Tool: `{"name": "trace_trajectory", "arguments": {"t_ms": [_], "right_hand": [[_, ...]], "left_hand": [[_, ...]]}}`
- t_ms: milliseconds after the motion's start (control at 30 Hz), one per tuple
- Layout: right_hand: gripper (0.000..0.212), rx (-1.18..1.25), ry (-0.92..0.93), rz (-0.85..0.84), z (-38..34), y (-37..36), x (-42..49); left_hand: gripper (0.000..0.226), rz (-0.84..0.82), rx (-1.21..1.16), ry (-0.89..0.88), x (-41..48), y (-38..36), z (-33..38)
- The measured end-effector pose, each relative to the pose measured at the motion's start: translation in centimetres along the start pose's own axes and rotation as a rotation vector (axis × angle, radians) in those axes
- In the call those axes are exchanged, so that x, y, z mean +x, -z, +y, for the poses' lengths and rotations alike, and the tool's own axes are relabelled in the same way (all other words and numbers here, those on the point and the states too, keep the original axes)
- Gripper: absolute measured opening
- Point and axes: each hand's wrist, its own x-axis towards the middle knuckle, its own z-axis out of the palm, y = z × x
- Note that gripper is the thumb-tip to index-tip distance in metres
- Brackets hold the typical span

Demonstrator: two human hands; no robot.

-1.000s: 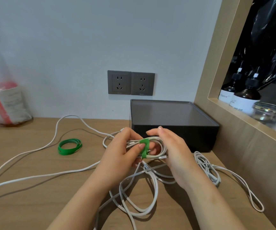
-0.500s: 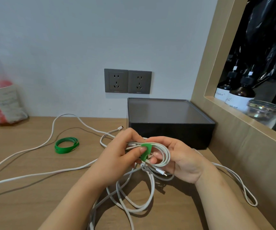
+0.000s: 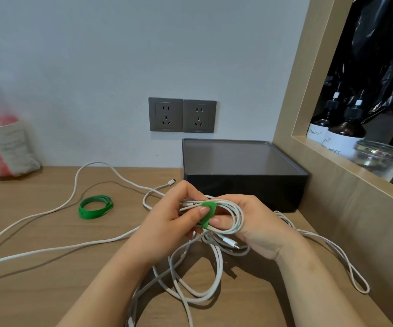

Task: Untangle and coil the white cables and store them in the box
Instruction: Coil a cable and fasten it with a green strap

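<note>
Both hands hold a small coil of white cable (image 3: 234,214) just in front of the black box (image 3: 242,185). My left hand (image 3: 169,223) grips the coil, its thumb pressing a green strap (image 3: 207,213) wrapped round the strands. My right hand (image 3: 256,225), palm up, has its fingers curled round the coil's right side. Beneath the hands lies a tangle of loose white cables (image 3: 197,279) on the wooden desk (image 3: 37,279). One long white cable (image 3: 49,249) trails off to the left edge. Another thin cable (image 3: 332,253) loops away on the right.
A spare green strap (image 3: 95,206) lies coiled on the desk to the left. Two grey wall sockets (image 3: 182,115) sit above the box. A red and white bag (image 3: 2,149) stands at far left. The wooden shelf frame (image 3: 332,185) at right holds dark bottles (image 3: 341,135) and a glass jar (image 3: 377,156).
My right hand has turned palm up and slid under the coil's right side. The left thumb has stayed on the green strap. The view has shifted slightly.
</note>
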Motion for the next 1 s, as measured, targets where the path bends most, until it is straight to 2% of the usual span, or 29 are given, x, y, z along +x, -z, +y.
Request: {"name": "trace_trajectory", "arguments": {"t_ms": [100, 333, 467, 633, 800, 1000], "right_hand": [[0.012, -0.026, -0.033, 0.052, 0.1, -0.2, 0.1], [0.012, -0.026, -0.073, 0.127, 0.4, -0.8, 0.3], [0.016, 0.127, -0.138, 0.101, 0.1, -1.4, 0.4], [0.018, 0.409, -0.263, 0.240, 0.0, -2.0, 0.7], [0.015, 0.278, -0.242, 0.197, -0.1, -1.6, 0.6], [0.010, 0.256, -0.271, 0.218, 0.0, -0.9, 0.5]], "left_hand": [[0.004, 0.002, -0.015, 0.010, 0.0, 0.0, 0.1], [0.005, 0.005, -0.006, -0.001, 0.1, 0.0, -0.3], [0.007, 0.014, 0.024, -0.016, 0.2, 0.0, -0.6], [0.006, 0.034, -0.012, -0.068, 0.1, 0.0, -0.7], [0.005, 0.003, -0.007, -0.021, 0.1, 0.0, -0.5], [0.007, -0.043, 0.200, -0.016, 0.2, 0.0, -0.8]]}}
